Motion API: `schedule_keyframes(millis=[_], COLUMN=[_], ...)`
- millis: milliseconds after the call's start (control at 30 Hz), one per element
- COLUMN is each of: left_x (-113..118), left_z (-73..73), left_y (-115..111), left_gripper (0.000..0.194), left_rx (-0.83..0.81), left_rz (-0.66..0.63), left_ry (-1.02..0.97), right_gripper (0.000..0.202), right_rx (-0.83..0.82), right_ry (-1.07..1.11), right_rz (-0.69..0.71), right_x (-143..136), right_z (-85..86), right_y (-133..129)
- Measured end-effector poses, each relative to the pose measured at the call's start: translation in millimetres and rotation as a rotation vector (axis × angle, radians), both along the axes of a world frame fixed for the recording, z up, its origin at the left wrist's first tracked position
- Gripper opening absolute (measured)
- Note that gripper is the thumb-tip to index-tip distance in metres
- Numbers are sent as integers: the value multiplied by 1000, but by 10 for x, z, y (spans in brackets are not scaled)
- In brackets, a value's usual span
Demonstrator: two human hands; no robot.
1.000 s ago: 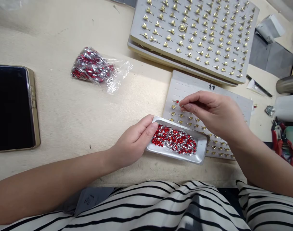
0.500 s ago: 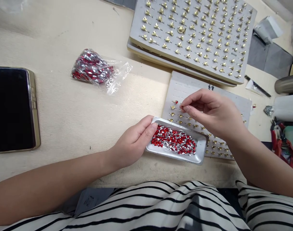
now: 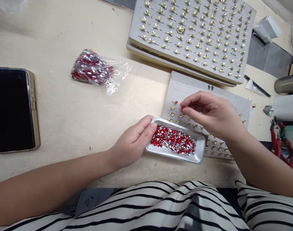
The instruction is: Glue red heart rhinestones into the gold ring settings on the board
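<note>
My left hand (image 3: 134, 138) grips the left end of a small metal tray (image 3: 199, 150), thumb over its rim. Red and silver stones (image 3: 172, 139) lie in the tray. Over the lower grey foam board (image 3: 178, 81), my right hand (image 3: 183, 107) pinches a small red stone (image 3: 183, 108) between thumb and forefinger. Gold rings stand in rows in that board, partly hidden by my right hand and the tray. One ring (image 3: 176, 102) near the board's upper left carries a red stone.
Behind, a thick stacked foam board (image 3: 146, 45) holds many gold rings. A plastic bag of red and silver stones (image 3: 90, 67) lies left of centre. A phone (image 3: 11, 109) is at the far left, red-handled pliers (image 3: 286, 147) at the right.
My right fingertips have shifted slightly, and the red stone between them now shows more clearly. My left hand and the tray have hardly moved.
</note>
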State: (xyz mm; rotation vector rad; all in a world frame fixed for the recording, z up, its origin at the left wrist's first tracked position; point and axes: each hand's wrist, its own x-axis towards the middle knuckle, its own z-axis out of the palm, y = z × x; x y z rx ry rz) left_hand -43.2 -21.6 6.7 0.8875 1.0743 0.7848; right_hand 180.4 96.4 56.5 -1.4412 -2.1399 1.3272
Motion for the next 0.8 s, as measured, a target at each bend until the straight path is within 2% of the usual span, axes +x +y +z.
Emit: schedule_keyframes(millis=[200, 633, 800], left_x=[-3, -1, -1], left_z=[5, 21, 12], left_y=[3, 5, 3], left_gripper=[33, 32, 33], left_rx=[-12, -1, -1], left_rz=[0, 7, 1], left_ry=[-5, 0, -14], right_gripper=[17, 5, 7], right_rx=[-26, -133, -52], right_ry=[13, 123, 84], right_rz=[3, -56, -38], right_x=[25, -12, 2], right_z=[-1, 13, 19], right_y=[-12, -8, -9])
